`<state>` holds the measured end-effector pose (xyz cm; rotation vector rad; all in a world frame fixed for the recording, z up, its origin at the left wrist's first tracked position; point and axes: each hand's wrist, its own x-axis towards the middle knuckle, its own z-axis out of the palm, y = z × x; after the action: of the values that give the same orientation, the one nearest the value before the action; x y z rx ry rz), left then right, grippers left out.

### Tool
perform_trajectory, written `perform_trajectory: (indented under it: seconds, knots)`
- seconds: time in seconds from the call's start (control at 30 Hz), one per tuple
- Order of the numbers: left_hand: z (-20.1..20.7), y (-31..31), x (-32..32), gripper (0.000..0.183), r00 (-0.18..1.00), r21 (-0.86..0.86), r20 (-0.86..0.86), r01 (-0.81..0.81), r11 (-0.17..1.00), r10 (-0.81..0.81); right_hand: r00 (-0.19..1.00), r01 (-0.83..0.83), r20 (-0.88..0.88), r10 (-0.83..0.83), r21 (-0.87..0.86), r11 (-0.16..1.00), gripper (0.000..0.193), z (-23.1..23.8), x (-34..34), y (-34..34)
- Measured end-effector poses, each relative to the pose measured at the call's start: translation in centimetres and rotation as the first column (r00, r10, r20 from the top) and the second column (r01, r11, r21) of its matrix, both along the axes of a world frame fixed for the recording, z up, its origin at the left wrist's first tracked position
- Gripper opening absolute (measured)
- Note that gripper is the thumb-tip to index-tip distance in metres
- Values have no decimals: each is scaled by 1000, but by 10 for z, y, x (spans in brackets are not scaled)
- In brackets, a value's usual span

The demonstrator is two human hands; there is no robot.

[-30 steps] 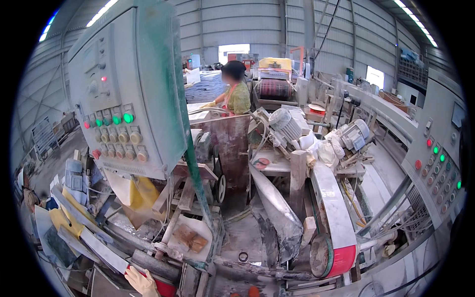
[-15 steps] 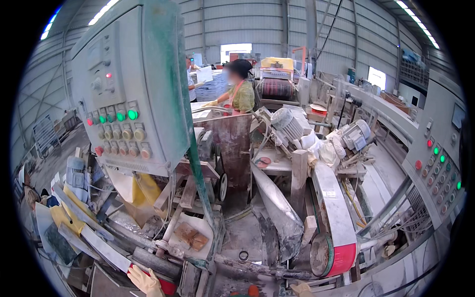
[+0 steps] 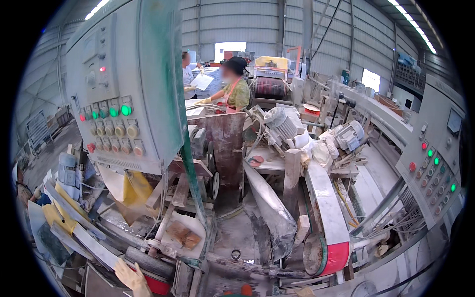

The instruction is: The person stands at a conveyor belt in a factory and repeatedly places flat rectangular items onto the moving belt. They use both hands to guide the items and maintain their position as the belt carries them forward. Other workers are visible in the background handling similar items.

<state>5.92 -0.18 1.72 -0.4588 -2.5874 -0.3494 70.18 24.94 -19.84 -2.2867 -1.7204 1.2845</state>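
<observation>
My left hand [image 3: 130,278], in a cream rubber glove, is at the lower left with fingers stretched and thumb apart. Its fingertips are at the near end of a long pale slab [image 3: 96,242], beside a conveyor roller with a red belt end [image 3: 157,286]. Whether they press on the slab I cannot tell. Of my right hand [image 3: 306,292] only a strip of cream glove shows at the lower edge; its fingers are hidden. Nearest to it is the right conveyor's red belt end [image 3: 336,258], with another pale slab [image 3: 324,200] lying along that conveyor.
A control cabinet [image 3: 121,59] with lit buttons looms at the left, another [image 3: 435,148] at the right. Dusty motors [image 3: 281,123] and a wooden post [image 3: 292,178] flank the right conveyor. A co-worker in a dark hat [image 3: 237,94] stands beyond a brown panel [image 3: 225,153]; another person is behind.
My left hand has moved up and left along the slab's end. The whole view has shifted slightly. In the background, one person's white sheet has tilted and come lower.
</observation>
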Motion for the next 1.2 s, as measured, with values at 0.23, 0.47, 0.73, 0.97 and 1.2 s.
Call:
perform_trajectory:
  seconds: [0.23,0.47,0.73,0.97,1.2]
  knots:
    - [11,1,-38,66,981,-65,114,-150,987,157,998,-49,28,48,38,998,62,17,8,25]
    - [-2,7,-25,53,994,-54,-39,-101,993,99,996,-92,14,91,43,995,58,23,-13,31]
    - [-6,5,-19,53,993,-78,-6,-119,990,118,988,-155,12,155,19,988,55,18,-26,26]
    - [58,12,-7,65,917,30,387,-121,992,100,982,-188,27,188,-1,982,52,11,-21,20]
    - [-10,6,-16,61,991,121,-67,-107,987,116,970,-230,74,230,-3,973,49,-1,-2,20]
